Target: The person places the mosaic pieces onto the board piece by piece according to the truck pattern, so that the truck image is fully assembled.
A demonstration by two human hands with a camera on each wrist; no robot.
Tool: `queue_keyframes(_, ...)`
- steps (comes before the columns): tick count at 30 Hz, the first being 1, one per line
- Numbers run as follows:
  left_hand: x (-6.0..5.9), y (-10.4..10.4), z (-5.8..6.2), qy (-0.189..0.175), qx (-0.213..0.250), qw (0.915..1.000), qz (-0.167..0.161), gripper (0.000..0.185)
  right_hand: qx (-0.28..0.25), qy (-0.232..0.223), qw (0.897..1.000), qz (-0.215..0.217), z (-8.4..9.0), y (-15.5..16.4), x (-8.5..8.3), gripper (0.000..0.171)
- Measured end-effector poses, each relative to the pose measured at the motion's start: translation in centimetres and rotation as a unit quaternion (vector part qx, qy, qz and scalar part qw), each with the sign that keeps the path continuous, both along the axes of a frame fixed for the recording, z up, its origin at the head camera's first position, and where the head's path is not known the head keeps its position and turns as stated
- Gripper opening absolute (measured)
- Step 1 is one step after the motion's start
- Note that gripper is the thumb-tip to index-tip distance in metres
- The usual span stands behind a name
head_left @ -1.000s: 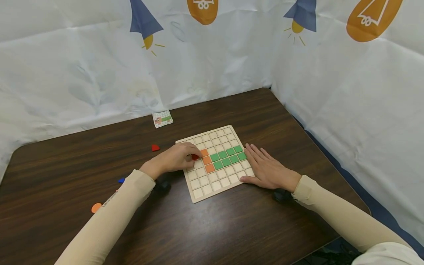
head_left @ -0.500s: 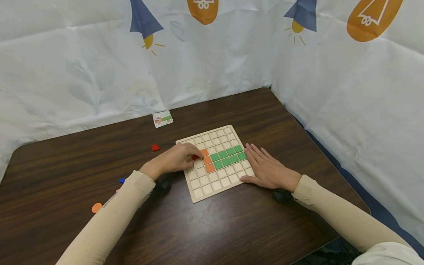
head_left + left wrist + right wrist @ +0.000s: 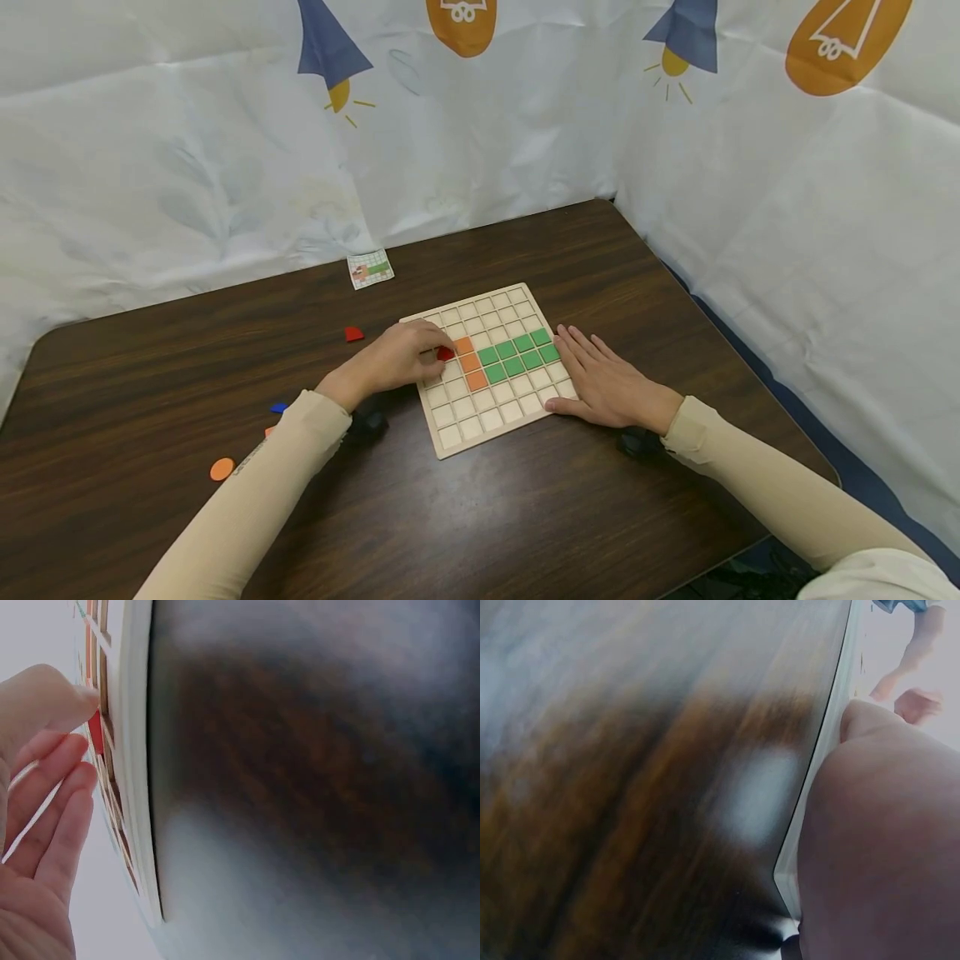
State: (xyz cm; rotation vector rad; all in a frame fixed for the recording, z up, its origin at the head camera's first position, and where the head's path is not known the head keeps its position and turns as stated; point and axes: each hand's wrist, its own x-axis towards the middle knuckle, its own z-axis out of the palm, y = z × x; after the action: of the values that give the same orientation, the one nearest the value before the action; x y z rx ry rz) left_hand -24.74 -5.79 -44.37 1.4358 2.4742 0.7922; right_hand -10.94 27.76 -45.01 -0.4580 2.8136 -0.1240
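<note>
A square wooden grid board (image 3: 468, 427) lies on the table with orange tiles (image 3: 469, 362) and green tiles (image 3: 513, 367) set in its cells. At its left side my left hand (image 3: 397, 354) has its thumb and index finger around a small red tile (image 3: 446, 353), just left of the orange column. In the left wrist view the red tile (image 3: 96, 732) shows low over the grid, right at the fingertips. My right hand (image 3: 603, 387) lies flat along the board's right edge, its fingers straight and thumb on the near corner region.
Left of the board lie another red tile (image 3: 353, 333), a blue piece (image 3: 278, 408) and an orange disc (image 3: 222, 469). A small printed pattern card (image 3: 371, 269) rests at the table's back edge, by the white curtain (image 3: 225, 167).
The left thumb and index finger have parted slightly, so more of the red tile shows between them. The right hand and the board have stayed in place.
</note>
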Motion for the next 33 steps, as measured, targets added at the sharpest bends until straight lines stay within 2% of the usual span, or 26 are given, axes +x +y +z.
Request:
queue_keyframes(6,0.05,-0.19,0.08,0.006,0.001,0.9999,0.012,0.027,-0.003,0.006,1.0,0.002,0.02,-0.02,0.03,0.103)
queue_keyframes(28,-0.11,-0.33,0.07,0.0,0.006,1.0,0.005,0.025,-0.006,0.016,1.0,0.009,0.38,-0.28,0.09,0.103)
queue_keyframes(33,-0.11,-0.87,0.16,0.012,0.004,0.9997,0.019,0.026,-0.001,0.012,1.0,0.007,0.31,-0.15,0.19,0.103)
